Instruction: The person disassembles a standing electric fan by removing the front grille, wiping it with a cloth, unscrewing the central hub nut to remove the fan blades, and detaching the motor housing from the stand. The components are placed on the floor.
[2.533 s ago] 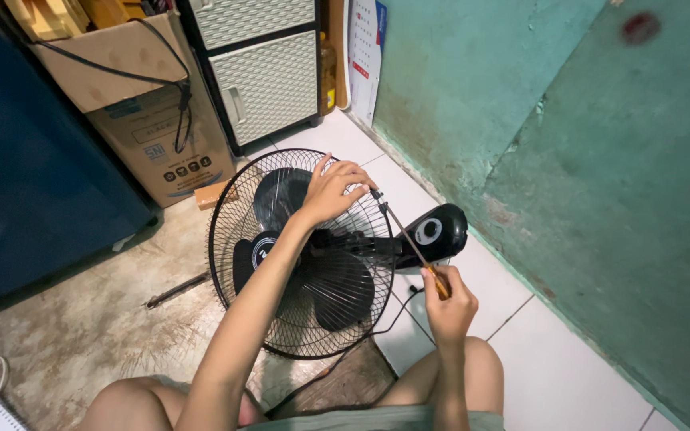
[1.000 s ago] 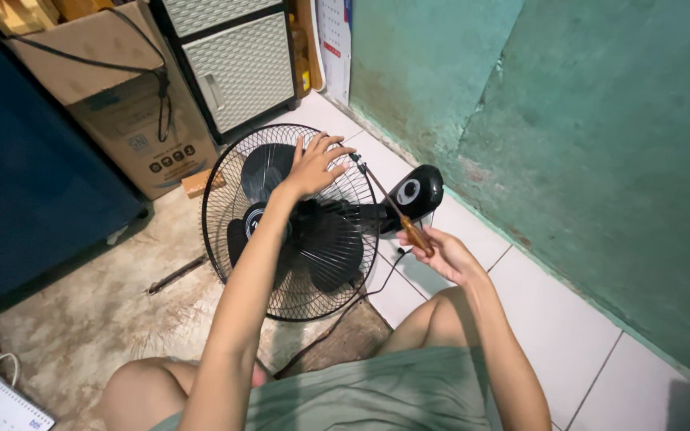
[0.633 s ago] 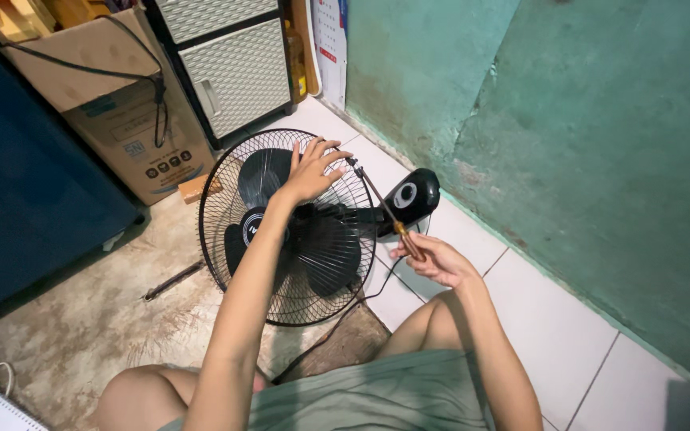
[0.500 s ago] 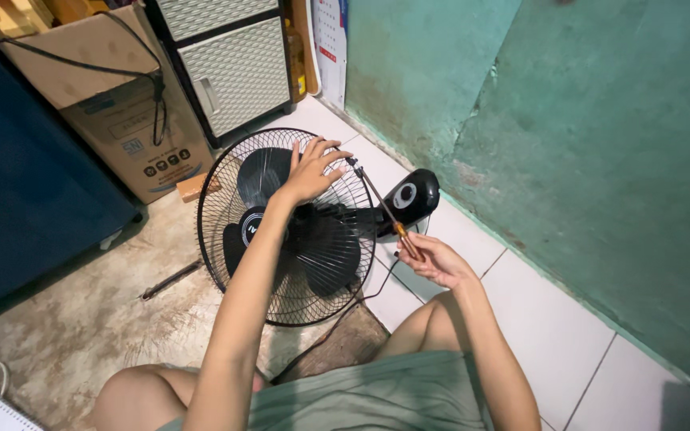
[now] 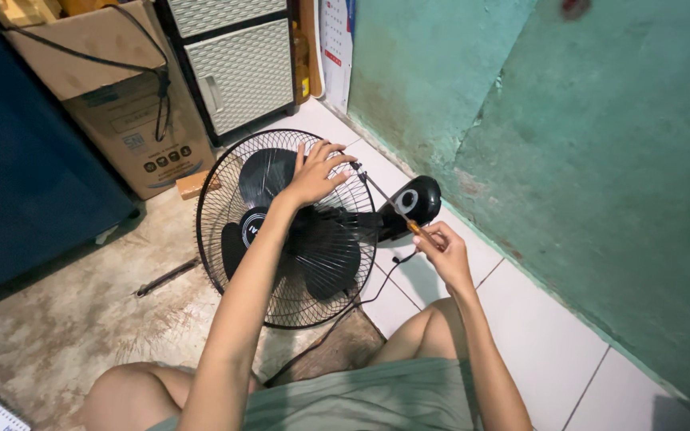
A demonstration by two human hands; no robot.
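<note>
Your left hand lies spread on the upper rim of the fan, fingers splayed over the wire grille and pressing on it rather than closed round anything. The fan lies tilted on the floor between your knees and the wall, its black blades showing through the grille and its motor housing pointing toward the wall. Your right hand is clenched on the orange handle of a screwdriver; the thin shaft runs up and left, and its tip meets the grille rim just beside your left fingertips (whether it sits in a screw is too small to tell).

A black cord trails from the fan base across the tile toward your lap. Behind the fan stand a cardboard box with a cable draped over it and a grey drawer unit; a small wooden block lies just beside the grille's far edge. A dark metal rod rests on the stained floor to the left of the fan. Your left forearm crosses over the grille and hides part of the hub.
</note>
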